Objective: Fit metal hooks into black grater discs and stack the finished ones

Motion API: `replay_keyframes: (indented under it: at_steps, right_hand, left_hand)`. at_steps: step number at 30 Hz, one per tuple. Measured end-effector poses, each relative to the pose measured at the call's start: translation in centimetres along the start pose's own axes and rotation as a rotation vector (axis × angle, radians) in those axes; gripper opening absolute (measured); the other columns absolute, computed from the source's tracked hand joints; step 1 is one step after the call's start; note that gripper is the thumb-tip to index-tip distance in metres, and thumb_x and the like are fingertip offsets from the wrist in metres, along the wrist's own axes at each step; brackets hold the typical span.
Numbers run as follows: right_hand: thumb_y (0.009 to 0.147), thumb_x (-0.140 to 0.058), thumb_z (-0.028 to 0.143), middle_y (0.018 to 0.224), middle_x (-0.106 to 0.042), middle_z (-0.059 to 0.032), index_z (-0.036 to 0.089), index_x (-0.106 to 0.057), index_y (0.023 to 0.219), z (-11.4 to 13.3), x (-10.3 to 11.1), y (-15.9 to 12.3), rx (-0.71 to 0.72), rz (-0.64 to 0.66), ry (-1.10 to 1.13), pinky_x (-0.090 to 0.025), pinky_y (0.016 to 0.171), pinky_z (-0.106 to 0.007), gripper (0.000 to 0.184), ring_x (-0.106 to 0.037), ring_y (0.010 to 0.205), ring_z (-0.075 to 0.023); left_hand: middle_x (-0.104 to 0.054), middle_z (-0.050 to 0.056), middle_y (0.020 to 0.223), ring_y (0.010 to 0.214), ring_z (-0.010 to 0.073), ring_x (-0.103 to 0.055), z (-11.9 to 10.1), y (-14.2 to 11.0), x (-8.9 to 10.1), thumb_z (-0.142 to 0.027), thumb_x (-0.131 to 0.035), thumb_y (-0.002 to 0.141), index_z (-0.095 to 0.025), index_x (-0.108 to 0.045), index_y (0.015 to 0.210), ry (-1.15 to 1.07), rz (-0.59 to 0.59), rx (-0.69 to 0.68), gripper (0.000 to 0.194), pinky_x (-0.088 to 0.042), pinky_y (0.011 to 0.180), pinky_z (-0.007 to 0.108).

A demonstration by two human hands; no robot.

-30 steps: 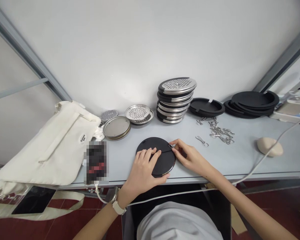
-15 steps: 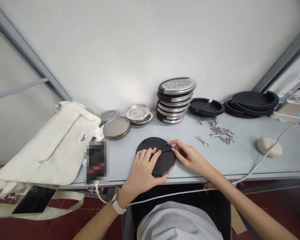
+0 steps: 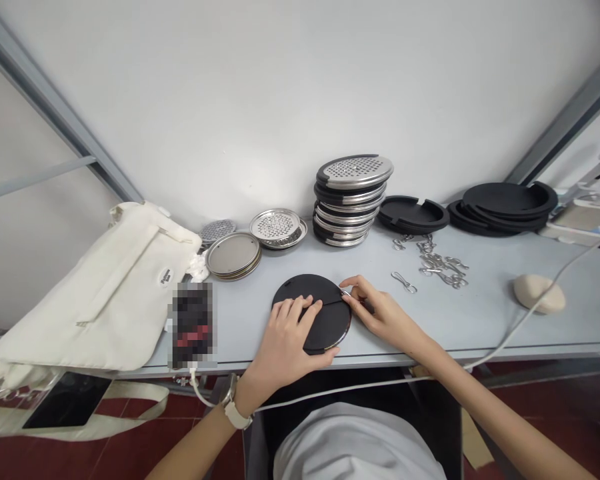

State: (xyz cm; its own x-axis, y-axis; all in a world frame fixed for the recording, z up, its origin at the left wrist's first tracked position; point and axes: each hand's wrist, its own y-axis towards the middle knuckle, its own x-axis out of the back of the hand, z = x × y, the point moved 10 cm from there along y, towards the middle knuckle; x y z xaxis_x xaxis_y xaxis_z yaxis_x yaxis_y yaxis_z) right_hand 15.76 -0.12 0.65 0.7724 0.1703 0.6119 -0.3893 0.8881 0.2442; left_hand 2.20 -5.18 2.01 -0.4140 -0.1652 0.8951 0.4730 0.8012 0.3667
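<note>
My left hand (image 3: 290,333) lies spread on a black round disc (image 3: 330,323), pressing it against the table, its thumb along the near edge. A dark line crosses the top of the disc, and a shiny metal rim shows at its lower right. At the disc's right edge, the thumb and forefinger of my right hand (image 3: 375,310) pinch a small metal wire hook (image 3: 347,293), mostly hidden by the fingers. To the right of that hand lies a loose wire hook (image 3: 404,282), with a pile of similar hooks (image 3: 443,265) beyond it.
Behind the disc stands a tall stack of perforated metal graters (image 3: 353,200) in black holders. Metal discs (image 3: 233,257) and graters (image 3: 275,225) sit left of it, black round holders (image 3: 505,203) right. A white bag (image 3: 100,293), a cream rounded object (image 3: 539,294) and a white cable (image 3: 510,333) are near.
My right fingers have shifted slightly right and closed further over the wire hook, so less of it shows at the disc's edge. My left hand and the disc stay put.
</note>
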Motion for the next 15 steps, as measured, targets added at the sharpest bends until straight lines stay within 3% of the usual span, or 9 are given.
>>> replay_keyframes:
  at_steps: [7,15]
  right_hand:
    - [0.099,-0.042,0.031,0.077,-0.058,-0.0011,0.022,-0.05,0.091,0.5,0.8,0.1,0.043,-0.071,0.021,-0.045,0.069,-0.028,0.014,-0.055,0.071,-0.0165]
    - [0.097,-0.049,0.025,0.092,-0.062,-0.0062,0.02,-0.062,0.098,1.0,1.6,0.1,0.122,-0.139,-0.004,-0.049,0.08,-0.032,0.014,-0.06,0.087,-0.0196]
  left_hand:
    - [-0.054,0.013,0.13,0.116,0.0309,-0.048,0.0,-0.1,0.0,-0.047,-0.07,0.077,-0.017,-0.049,0.134,-0.001,-0.011,-0.001,0.068,-0.037,0.1,0.046]
    - [-0.055,0.012,0.13,0.115,0.0308,-0.049,0.0,0.0,0.1,-0.048,-0.069,0.078,-0.017,-0.049,0.134,0.008,-0.014,-0.005,0.066,-0.038,0.1,0.047]
